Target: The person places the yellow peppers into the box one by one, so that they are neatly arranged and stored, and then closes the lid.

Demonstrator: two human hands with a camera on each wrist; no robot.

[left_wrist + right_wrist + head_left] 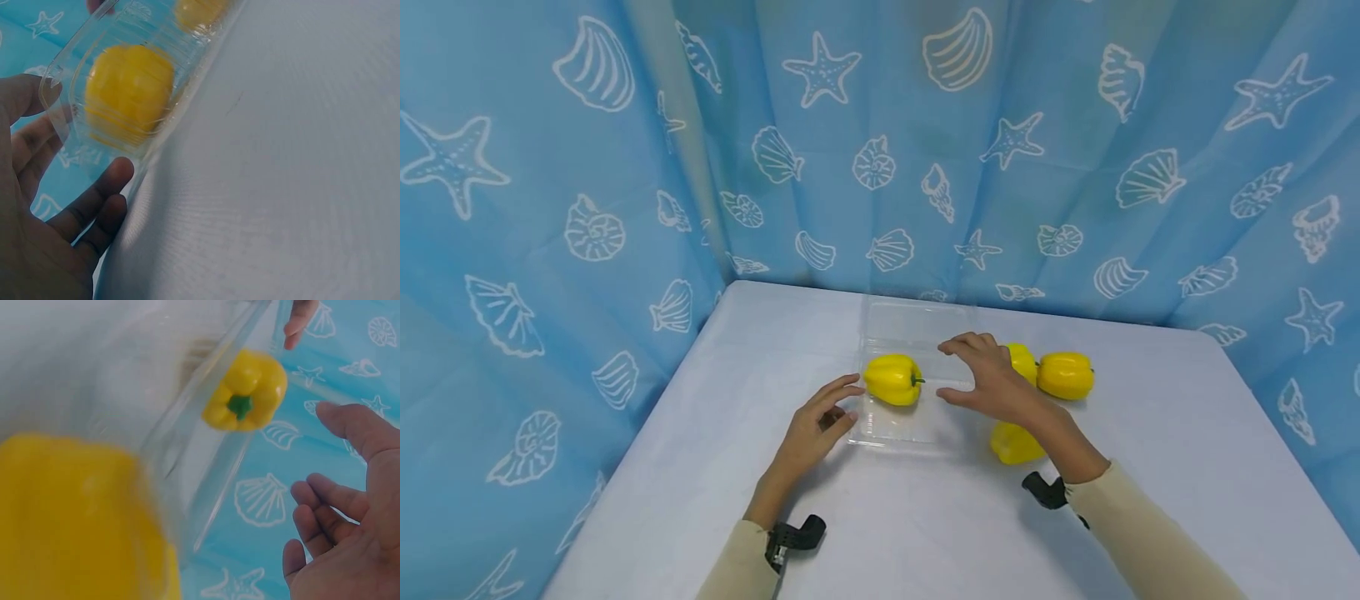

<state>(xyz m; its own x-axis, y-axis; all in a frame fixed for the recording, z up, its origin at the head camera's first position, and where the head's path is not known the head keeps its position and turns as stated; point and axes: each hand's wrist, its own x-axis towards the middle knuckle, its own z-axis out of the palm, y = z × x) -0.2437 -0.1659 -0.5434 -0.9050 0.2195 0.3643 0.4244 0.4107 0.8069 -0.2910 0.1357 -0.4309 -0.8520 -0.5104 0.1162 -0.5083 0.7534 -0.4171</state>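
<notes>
A yellow bell pepper (891,380) with a green stem (240,406) lies on its side in a clear plastic clamshell box (880,432). The box's lid (917,321) is folded back toward the curtain. My left hand (815,425) is at the box's left edge, fingers relaxed and spread, fingertips right at the rim in the left wrist view. Over the box's right part is my right hand (992,379), thumb and fingers parted in a wide curve, with nothing between them. Its fingertips are apart from the pepper.
Three more yellow peppers are right of the box: one (1024,360) partly behind my right hand, one (1066,375) beside it, and one (1015,444) nearer me. A white cloth (910,533) covers the table. A blue seashell curtain (880,108) hangs behind and at the sides.
</notes>
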